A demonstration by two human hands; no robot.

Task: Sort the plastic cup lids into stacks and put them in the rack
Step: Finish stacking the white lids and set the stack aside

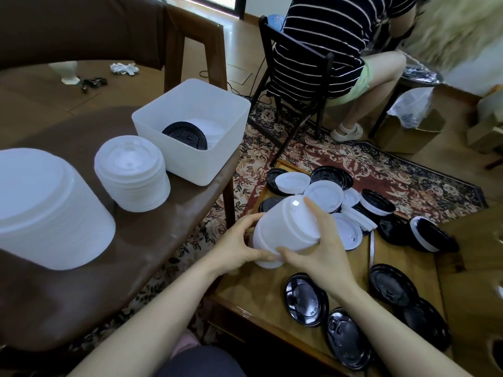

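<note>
Both hands hold a tilted stack of white lids (pixel 283 229) above the low wooden table (pixel 261 289). My left hand (pixel 239 244) grips its lower left side, and my right hand (pixel 324 246) curls round its right side and top. A pile of loose white and black lids (pixel 343 202) lies behind the stack. Several black lids (pixel 307 299) lie on the table's near part. On the brown seat (pixel 136 254) at left stand a white lid stack (pixel 133 172), a bigger white stack (pixel 46 208) and a white plastic bin (pixel 190 126) holding black and white lids.
A person in a striped shirt sits on a black chair (pixel 296 85) at the back. A patterned rug (pixel 353 159) covers the floor. A plastic bag in a cardboard box (pixel 411 110) stands at far right. A wooden table (pixel 40 91) lies behind the seat.
</note>
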